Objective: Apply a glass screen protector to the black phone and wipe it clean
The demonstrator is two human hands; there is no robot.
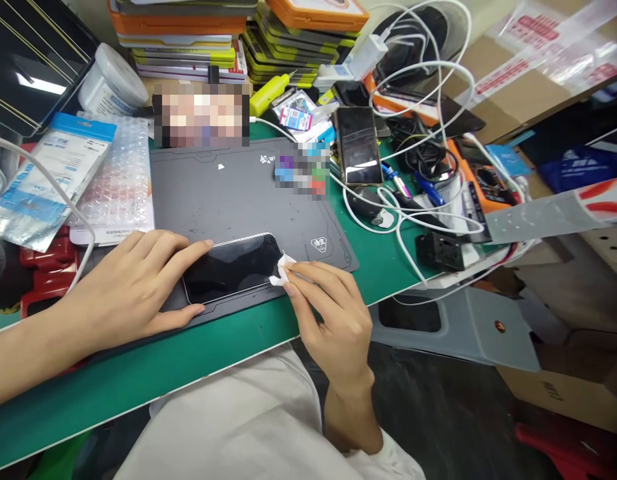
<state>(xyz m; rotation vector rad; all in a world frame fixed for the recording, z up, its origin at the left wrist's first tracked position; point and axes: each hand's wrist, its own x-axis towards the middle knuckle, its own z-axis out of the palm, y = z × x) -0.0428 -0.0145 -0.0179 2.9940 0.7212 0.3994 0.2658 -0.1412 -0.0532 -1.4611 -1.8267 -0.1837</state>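
A smartphone with a dark glossy screen lies flat on a dark grey work mat. My left hand steadies its left end, the index finger at the far long edge and the thumb at the near one. Between thumb and fingers, my right hand pinches a small white wipe, which touches the phone's right end. Part of the wipe is hidden in my fingers.
Beyond the mat stand stacked boxes and a yellow bottle. To the right are another phone, tangled white cables and an orange multimeter. A bubble-wrap pouch lies left. The green table's front edge is close to me.
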